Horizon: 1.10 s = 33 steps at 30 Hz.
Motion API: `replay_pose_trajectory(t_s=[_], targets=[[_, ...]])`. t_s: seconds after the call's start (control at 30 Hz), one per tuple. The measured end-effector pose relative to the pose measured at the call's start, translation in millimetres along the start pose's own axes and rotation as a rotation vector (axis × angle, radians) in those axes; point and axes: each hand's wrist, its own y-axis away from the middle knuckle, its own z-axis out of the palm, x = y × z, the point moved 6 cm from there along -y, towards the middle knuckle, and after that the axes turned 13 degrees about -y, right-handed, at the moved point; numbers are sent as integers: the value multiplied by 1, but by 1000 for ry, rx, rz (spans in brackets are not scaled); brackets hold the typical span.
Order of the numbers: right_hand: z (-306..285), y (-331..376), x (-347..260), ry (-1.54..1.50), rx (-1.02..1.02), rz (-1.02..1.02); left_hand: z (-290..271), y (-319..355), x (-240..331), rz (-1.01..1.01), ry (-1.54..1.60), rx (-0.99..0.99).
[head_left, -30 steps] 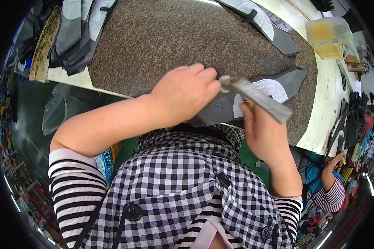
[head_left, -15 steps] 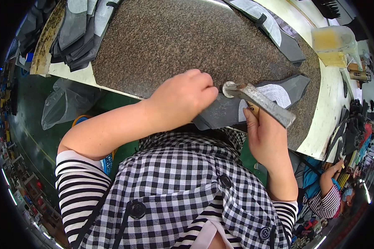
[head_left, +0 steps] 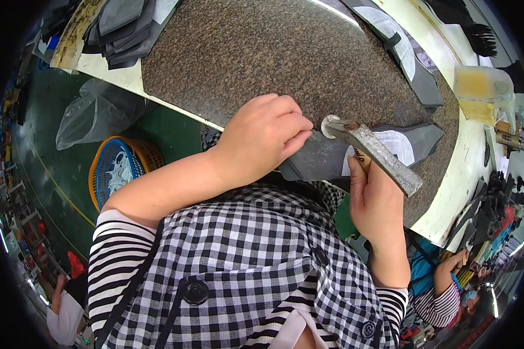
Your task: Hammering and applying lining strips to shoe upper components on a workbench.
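My left hand (head_left: 262,136) presses a grey leather-like piece (head_left: 320,160) flat on the speckled stone slab (head_left: 256,52), fingers curled at the piece's edge. A metal hammer (head_left: 372,152) is gripped in my right hand (head_left: 375,200); its round face sits just beside my left fingertips, at the edge of the grey piece. A white paper pattern (head_left: 396,145) lies on the same piece, partly hidden by the hammer.
Stacked grey cut pieces (head_left: 119,23) lie at the slab's far left, more (head_left: 407,64) at the far right. A translucent yellow container (head_left: 477,87) stands right. Below the bench are an orange-blue basket (head_left: 119,171) and a plastic bag (head_left: 93,113). Another person (head_left: 442,279) works at lower right.
The hammer head has come down and left, closer to my left fingertips. My left hand has kept holding the grey piece in place.
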Motion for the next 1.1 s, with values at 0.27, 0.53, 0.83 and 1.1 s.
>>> replay_pose_trajectory(t_s=[0.27, 0.53, 0.83, 1.1], targets=[[-3, 4, 3, -147, 124, -104, -7, 8, 16, 237, -162, -109], [10, 1, -2, -29, 24, -131, -6, 13, 16, 257, -195, -190], [7, -1, -11, -97, 37, -110, -11, 21, 15, 222, -103, -49], [-8, 3, -2, -99, 67, -140, -8, 21, 18, 198, -109, -68]])
